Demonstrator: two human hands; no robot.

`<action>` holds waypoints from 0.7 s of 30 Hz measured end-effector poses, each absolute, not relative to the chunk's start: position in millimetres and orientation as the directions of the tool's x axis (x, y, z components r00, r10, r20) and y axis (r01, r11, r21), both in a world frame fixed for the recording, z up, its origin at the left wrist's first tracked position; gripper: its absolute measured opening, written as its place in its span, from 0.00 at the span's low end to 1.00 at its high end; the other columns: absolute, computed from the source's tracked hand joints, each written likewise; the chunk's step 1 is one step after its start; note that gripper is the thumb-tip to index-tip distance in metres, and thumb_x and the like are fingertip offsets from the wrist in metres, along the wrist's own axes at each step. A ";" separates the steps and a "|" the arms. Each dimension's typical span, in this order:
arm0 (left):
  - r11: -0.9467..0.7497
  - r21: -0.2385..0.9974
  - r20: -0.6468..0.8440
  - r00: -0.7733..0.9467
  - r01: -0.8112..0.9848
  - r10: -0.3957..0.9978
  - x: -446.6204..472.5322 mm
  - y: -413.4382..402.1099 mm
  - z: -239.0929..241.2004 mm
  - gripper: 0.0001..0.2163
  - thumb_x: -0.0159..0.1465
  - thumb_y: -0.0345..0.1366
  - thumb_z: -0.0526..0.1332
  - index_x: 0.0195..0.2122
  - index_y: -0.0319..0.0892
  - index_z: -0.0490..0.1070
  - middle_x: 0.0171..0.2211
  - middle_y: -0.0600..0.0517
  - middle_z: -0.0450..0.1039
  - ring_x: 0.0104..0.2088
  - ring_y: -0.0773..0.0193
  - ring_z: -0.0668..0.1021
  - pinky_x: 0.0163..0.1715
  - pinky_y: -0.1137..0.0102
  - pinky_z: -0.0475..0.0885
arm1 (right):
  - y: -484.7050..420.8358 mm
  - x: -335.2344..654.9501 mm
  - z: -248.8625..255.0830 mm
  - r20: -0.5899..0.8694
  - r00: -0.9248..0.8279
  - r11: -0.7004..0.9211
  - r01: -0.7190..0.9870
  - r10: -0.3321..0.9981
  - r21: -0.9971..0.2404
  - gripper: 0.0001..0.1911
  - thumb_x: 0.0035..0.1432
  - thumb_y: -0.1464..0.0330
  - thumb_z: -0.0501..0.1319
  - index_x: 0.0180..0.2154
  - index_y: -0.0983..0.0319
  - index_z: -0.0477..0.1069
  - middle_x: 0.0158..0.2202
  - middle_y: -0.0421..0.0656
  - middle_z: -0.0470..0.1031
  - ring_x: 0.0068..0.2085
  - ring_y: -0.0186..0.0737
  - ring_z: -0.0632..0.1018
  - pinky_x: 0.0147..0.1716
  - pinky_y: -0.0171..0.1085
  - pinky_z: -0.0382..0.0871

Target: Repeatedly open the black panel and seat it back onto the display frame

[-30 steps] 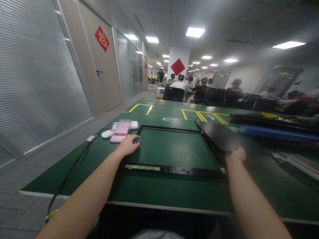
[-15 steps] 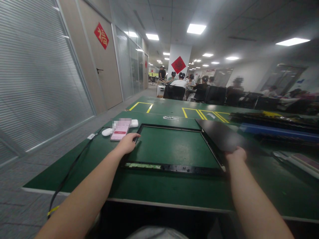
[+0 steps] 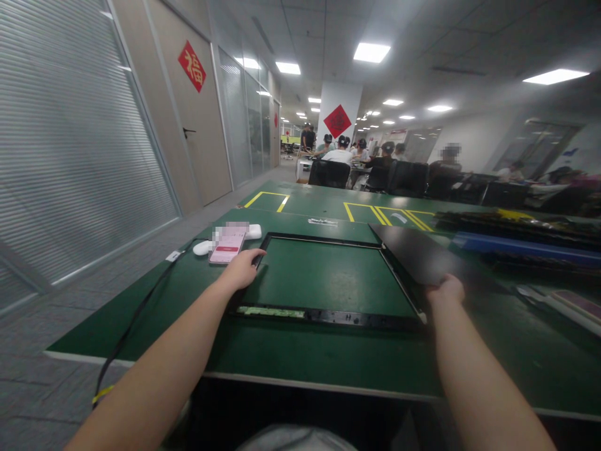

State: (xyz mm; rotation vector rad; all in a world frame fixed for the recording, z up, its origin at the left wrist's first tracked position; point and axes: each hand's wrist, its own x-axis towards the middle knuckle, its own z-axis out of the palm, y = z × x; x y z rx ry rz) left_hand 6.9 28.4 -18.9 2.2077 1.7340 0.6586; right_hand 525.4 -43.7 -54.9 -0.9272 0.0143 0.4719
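A black rectangular frame (image 3: 357,317), like a monitor bezel, lies on the green table (image 3: 323,357). Along its near bar runs a light green strip (image 3: 271,311). My left hand (image 3: 243,269) is closed on the frame's left side, thumb on top. At the frame's right side a dark flat panel (image 3: 413,254) is tilted, its left edge beside the frame. My right hand (image 3: 448,293) grips the panel's near right edge, with most of its fingers hidden beneath. Whether panel and frame are joined, I cannot tell.
Left of the frame lie a phone (image 3: 227,245) with a pink screen and a white mouse (image 3: 202,248). A black cable (image 3: 136,316) hangs over the left edge. Dark strips (image 3: 511,225) and a blue bar (image 3: 511,247) are at the right. People sit farther back.
Both hands keep their holds on the frame and the panel. The view has shifted very slightly; nothing else has visibly moved.
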 end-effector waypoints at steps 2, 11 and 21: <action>-0.249 0.471 0.187 0.180 0.846 0.966 7.1 28.5 -19.3 0.26 0.55 0.22 0.55 0.56 0.43 0.73 0.52 0.44 0.77 0.51 0.52 0.78 0.51 0.64 0.71 | -43.7 524.4 -53.3 -0.228 0.897 0.496 -0.405 0.379 -0.768 0.16 0.46 0.77 0.58 0.40 0.60 0.67 0.33 0.38 0.75 0.28 0.36 0.77 0.29 0.43 0.79; -0.254 0.502 0.175 0.191 0.827 0.966 7.1 29.4 -18.9 0.26 0.53 0.23 0.57 0.54 0.42 0.74 0.51 0.43 0.77 0.51 0.51 0.78 0.51 0.64 0.70 | -46.0 523.6 -52.7 -0.192 0.879 0.506 -0.416 0.437 -0.755 0.14 0.44 0.78 0.58 0.35 0.60 0.65 0.31 0.36 0.72 0.27 0.35 0.75 0.29 0.43 0.79; -0.236 0.528 0.162 0.176 0.816 0.971 7.4 28.3 -18.5 0.30 0.54 0.20 0.55 0.60 0.39 0.68 0.55 0.41 0.74 0.53 0.51 0.77 0.53 0.63 0.70 | -47.4 523.1 -49.0 -0.172 0.831 0.514 -0.475 0.529 -0.714 0.14 0.43 0.77 0.57 0.35 0.60 0.63 0.34 0.38 0.73 0.32 0.37 0.77 0.34 0.45 0.79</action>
